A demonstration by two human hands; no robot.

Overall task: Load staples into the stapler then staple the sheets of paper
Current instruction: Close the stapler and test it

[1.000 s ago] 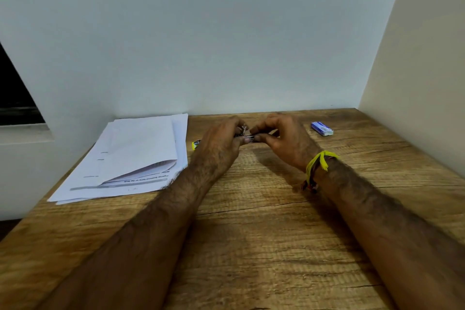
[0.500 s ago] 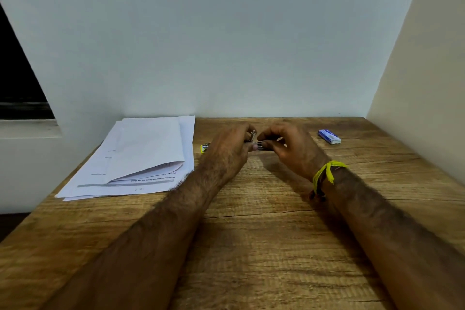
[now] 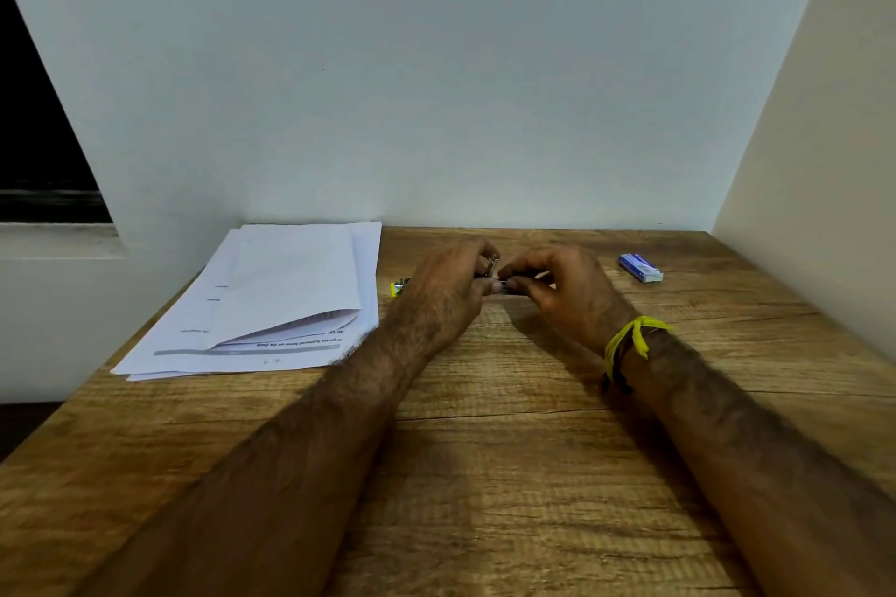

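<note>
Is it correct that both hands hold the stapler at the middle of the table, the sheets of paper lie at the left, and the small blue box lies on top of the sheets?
Not quite. The head view shows the small blue box on the bare table at the right, apart from the sheets of paper. The rest holds: the left hand and right hand hold the stapler mid-table.

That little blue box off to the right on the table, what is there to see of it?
The blue box is a small, flat, oblong carton, apparently cardboard, blue on top with pale print too blurred to read, and a whitish end and side face toward the camera. It looks closed. It lies flat on the wooden table, turned at a slant, toward the far right corner near the wall. Nothing touches it but the table; the right hand is off to its left, well apart from it.
</note>
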